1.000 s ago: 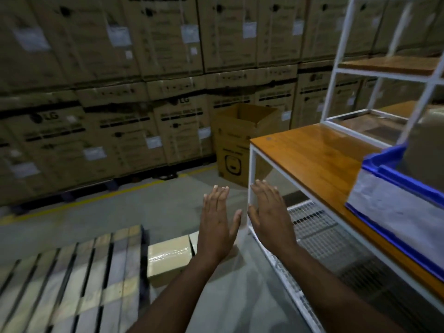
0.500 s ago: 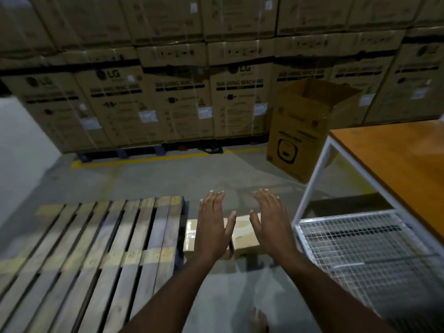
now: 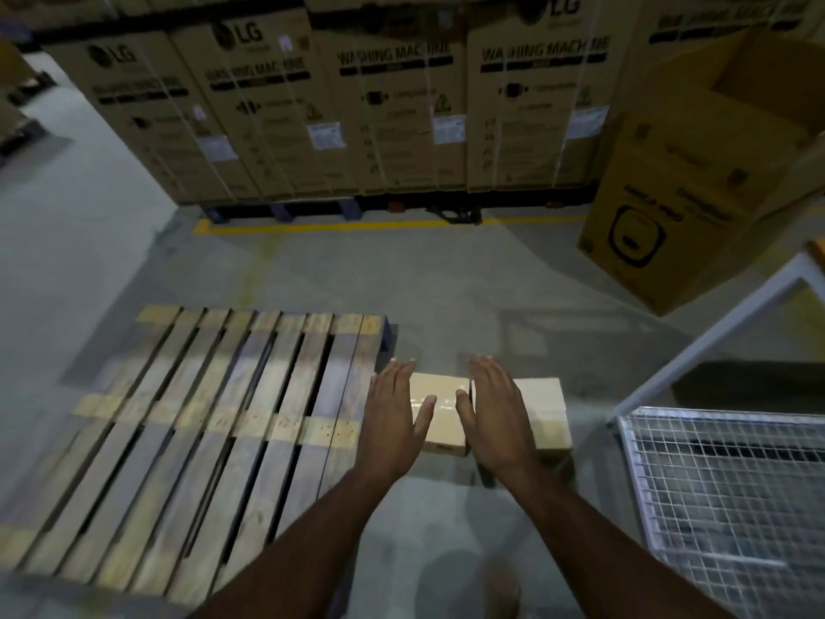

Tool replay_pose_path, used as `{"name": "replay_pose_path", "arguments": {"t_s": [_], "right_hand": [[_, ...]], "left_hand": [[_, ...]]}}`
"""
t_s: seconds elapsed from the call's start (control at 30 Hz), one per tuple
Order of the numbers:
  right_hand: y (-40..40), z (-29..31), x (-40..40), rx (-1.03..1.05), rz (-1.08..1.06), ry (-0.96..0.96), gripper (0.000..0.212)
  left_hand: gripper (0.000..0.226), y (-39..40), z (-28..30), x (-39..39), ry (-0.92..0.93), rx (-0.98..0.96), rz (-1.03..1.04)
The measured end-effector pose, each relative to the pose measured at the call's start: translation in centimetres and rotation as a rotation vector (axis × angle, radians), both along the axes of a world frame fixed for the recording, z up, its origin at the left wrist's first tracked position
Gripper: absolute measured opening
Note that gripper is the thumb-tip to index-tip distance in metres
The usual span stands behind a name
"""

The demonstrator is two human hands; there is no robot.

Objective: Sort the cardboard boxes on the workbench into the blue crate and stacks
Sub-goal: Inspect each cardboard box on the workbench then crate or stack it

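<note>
Two small taped cardboard boxes sit side by side on the concrete floor, just right of a wooden pallet [image 3: 214,431]. My left hand [image 3: 393,422] is flat and open at the left side of the left box [image 3: 439,413]. My right hand [image 3: 495,417] is open too, palm facing in, over the gap between that box and the right box [image 3: 544,408]. Whether either hand touches a box is unclear. Neither hand holds anything. The blue crate is out of view.
The workbench's white leg [image 3: 714,337] and wire-mesh lower shelf [image 3: 732,498] stand at the right. An open large carton [image 3: 696,172] stands on the floor behind it. Stacked washing-machine cartons [image 3: 393,105] line the back, behind a yellow floor line [image 3: 379,225].
My view has swung down and left from the workbench to the floor. Both open hands have dropped toward the two small boxes and now frame the left one.
</note>
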State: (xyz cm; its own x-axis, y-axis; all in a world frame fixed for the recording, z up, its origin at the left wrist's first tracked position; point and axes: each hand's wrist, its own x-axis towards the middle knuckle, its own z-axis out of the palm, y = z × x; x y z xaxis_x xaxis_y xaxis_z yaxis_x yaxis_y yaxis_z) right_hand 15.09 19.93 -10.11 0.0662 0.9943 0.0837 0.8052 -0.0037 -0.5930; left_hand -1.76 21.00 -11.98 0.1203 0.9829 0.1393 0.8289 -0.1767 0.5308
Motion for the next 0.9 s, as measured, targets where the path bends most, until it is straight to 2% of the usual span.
{"name": "replay_pose_path", "arguments": {"t_s": [0.1,0.27,0.4,0.7,0.9], "right_hand": [[2.4,-1.2,-0.1,-0.052,0.001,0.018,0.043],[5.9,-3.4,-0.9,-0.106,-0.034,0.023,0.044],[8.7,-5.8,-2.4,-0.148,-0.094,0.024,0.048],[13.2,-13.9,-7.2,-0.258,-0.279,0.041,0.045],[15.5,-20.3,-7.9,-0.37,-0.285,0.071,0.044]], "left_hand": [[0.054,2.3,-1.8,-0.9,0.018,-0.078,-0.007],[0.066,5.2,-5.7,-3.8,0.05,-0.224,0.009],[0.065,8.5,-8.4,-5.9,0.039,-0.282,-0.039],[0.06,16.1,-14.8,-9.0,0.067,-0.374,-0.152],[0.062,19.3,-21.7,-10.2,0.076,-0.404,-0.098]]}}
